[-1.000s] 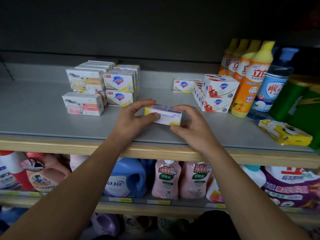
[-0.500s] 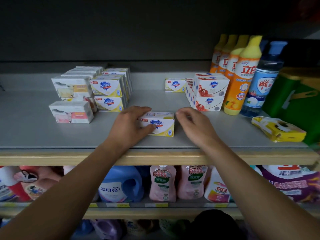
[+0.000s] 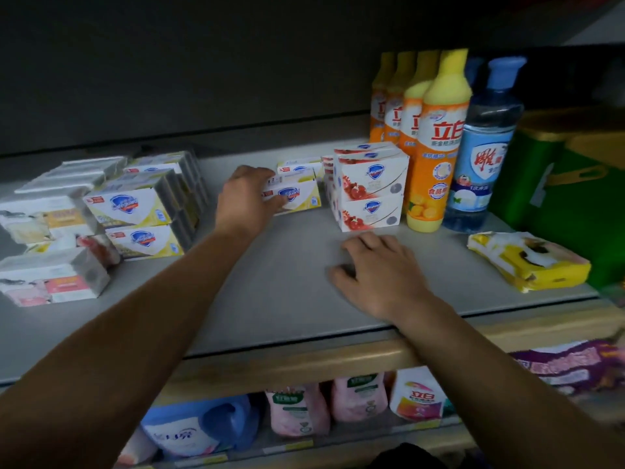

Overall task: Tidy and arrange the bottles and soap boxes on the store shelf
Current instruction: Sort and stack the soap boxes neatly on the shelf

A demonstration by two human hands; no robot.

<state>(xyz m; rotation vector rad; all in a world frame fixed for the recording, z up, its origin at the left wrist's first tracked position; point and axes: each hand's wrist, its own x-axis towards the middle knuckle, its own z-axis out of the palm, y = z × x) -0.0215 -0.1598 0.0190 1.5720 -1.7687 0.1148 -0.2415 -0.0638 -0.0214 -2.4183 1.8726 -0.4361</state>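
Left hand point(image 3: 247, 198) on yellow soap box point(image 3: 297, 195), beside 立白 bottle point(image 3: 436, 143).

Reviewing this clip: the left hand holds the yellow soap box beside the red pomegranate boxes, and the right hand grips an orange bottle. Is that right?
Not quite. In the head view the right hand grips nothing; it rests on the bare shelf, short of the orange bottle. The left hand does hold the yellow soap box beside the red pomegranate boxes.

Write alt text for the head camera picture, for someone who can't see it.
A person's left hand grips a yellow-and-white soap box on a grey store shelf, beside stacked red-and-white soap boxes; the right hand rests flat on the shelf.
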